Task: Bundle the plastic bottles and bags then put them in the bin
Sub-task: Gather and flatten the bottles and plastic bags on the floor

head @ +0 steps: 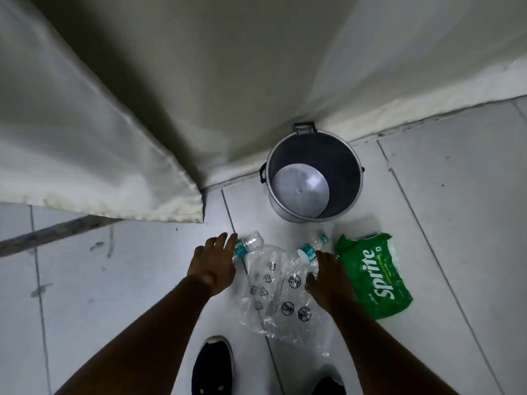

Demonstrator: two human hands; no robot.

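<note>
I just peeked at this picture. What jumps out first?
The bright green Sprite wrapper on the white floor, lower right, is the only strong colour. Next to it, in the middle, lies a crumpled clear plastic bag with two clear bottles, with the left hand and right hand reaching down onto it. Behind them stands a round grey bin, open, in the corner.

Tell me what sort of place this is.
Probably an indoor corner of a room or corridor: pale floor tiles, plain walls meeting at a corner, and a small metal bin set against them.
</note>
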